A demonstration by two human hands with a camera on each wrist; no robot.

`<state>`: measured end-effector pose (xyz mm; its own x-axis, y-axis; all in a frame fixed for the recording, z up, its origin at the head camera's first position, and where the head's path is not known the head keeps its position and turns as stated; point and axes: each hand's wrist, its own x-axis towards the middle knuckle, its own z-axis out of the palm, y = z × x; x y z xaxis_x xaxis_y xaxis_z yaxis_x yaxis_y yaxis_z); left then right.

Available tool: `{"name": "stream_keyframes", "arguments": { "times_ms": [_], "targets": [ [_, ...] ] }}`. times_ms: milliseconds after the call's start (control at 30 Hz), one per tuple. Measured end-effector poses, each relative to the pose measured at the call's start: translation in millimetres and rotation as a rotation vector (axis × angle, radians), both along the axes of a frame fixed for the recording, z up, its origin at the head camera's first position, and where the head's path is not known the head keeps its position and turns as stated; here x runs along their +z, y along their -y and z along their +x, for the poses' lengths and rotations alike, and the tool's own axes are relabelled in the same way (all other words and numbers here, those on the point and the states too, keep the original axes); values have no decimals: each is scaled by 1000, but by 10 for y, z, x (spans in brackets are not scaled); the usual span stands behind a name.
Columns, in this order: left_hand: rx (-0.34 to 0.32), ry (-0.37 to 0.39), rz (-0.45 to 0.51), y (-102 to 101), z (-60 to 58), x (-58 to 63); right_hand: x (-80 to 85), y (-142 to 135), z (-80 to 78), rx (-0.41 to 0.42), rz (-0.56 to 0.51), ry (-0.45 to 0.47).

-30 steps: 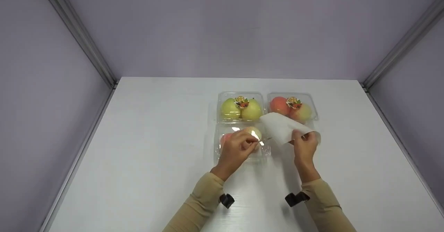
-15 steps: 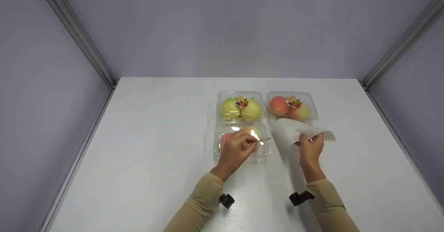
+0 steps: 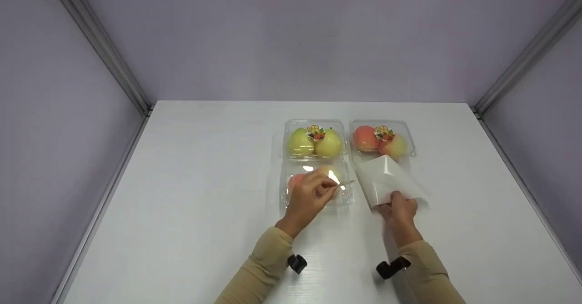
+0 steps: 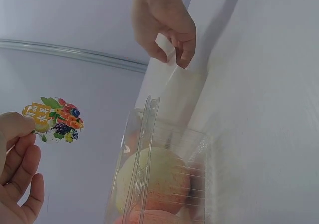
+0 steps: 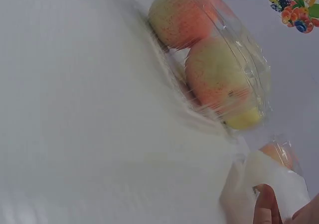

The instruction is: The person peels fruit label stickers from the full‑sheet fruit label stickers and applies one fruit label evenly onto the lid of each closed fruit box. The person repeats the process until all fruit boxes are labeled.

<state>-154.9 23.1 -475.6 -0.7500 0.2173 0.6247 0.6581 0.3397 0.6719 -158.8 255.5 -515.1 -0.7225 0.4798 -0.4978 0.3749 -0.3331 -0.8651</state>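
My left hand (image 3: 307, 201) pinches a round fruit sticker (image 4: 57, 120) by its edge, above the nearest clear plastic fruit box (image 3: 288, 165). In the head view the sticker looks like a thin sliver; the left wrist view shows its printed grapes, berries and orange label. That box is closed over peaches (image 4: 162, 176), partly hidden by the hand. To its right, my right hand (image 3: 402, 211) holds a white paper sheet (image 3: 386, 176) low over the table, thumb on top. The sheet is bent, with a glossy streak.
Two more clear boxes stand behind: one with green pears (image 3: 302, 142) at left, one with peaches (image 3: 366, 138) at right. Each bears a fruit sticker on its lid. A white table (image 3: 204, 181) extends around them, walled by grey panels (image 3: 300, 40).
My right hand has moved right, then down toward me with the paper sheet, which now lies lower and away from the sticker. My left hand stays in place, pinching the sticker.
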Motion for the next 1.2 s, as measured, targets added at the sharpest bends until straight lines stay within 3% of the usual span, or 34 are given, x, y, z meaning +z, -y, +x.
{"name": "stream_keyframes", "arguments": {
  "times_ms": [467, 633, 800, 933, 1067, 1200],
  "targets": [
    [-1, -24, 6, 6, -20, -3, 49, -6, 117, 36, -144, 118],
    [12, -6, -8, 8, -18, -4, 14, -89, 68, 106, -89, 116],
    [20, -3, -11, 15, -16, -11, -57, -214, 50, 296, 146, 126],
    [19, -15, -7, 17, -15, -15, -43, -248, 83, 412, 505, 120],
    [8, -38, -2, 17, -20, -19, 24, -258, 106, 429, 840, 101],
    [18, -49, -6, 23, -26, -27, 79, -312, 92, 490, 916, 177]
  ]
}}
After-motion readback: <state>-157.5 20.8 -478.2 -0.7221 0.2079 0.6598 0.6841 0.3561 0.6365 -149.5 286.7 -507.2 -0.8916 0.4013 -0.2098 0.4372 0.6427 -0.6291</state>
